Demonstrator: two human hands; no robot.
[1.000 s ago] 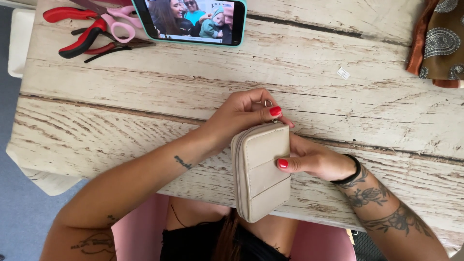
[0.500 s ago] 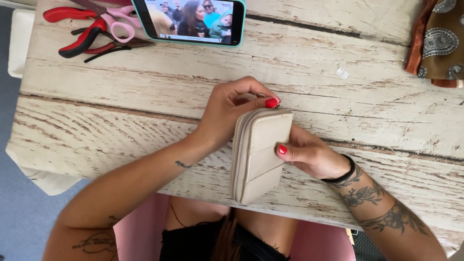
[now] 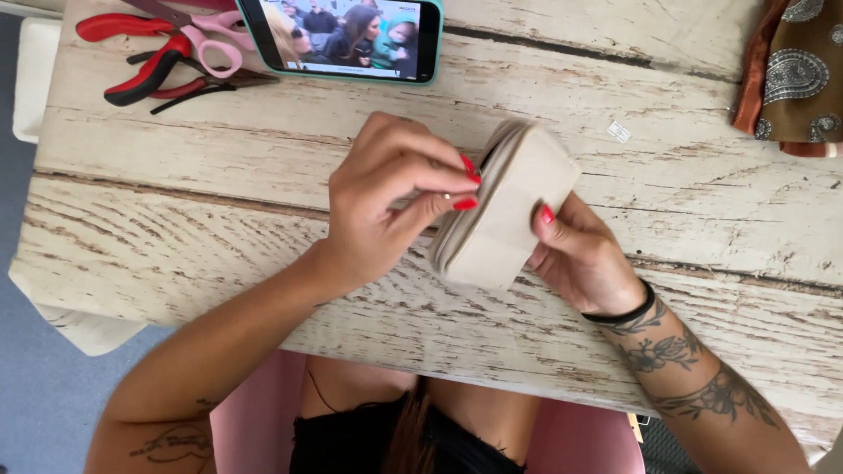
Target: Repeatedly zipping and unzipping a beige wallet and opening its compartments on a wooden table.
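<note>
A beige zip-around wallet (image 3: 505, 211) is held just above the whitewashed wooden table (image 3: 263, 158), tilted with its far end to the right. My right hand (image 3: 580, 254) grips it from the right side, thumb on its flat face. My left hand (image 3: 391, 197) pinches at the wallet's left edge with thumb and forefinger, on what looks like the zip pull, too small to see clearly.
At the far left lie red-handled and pink-handled scissors and pliers (image 3: 167, 53). A phone (image 3: 342, 35) in a teal case, screen lit, lies at the far edge. A brown paisley cloth (image 3: 790, 75) sits at the far right. A small white scrap (image 3: 619, 132) lies near the wallet.
The wallet has turned from lying lengthwise toward me to tilting right and edge-up. My left hand has slid from the wallet's far end down along its left edge.
</note>
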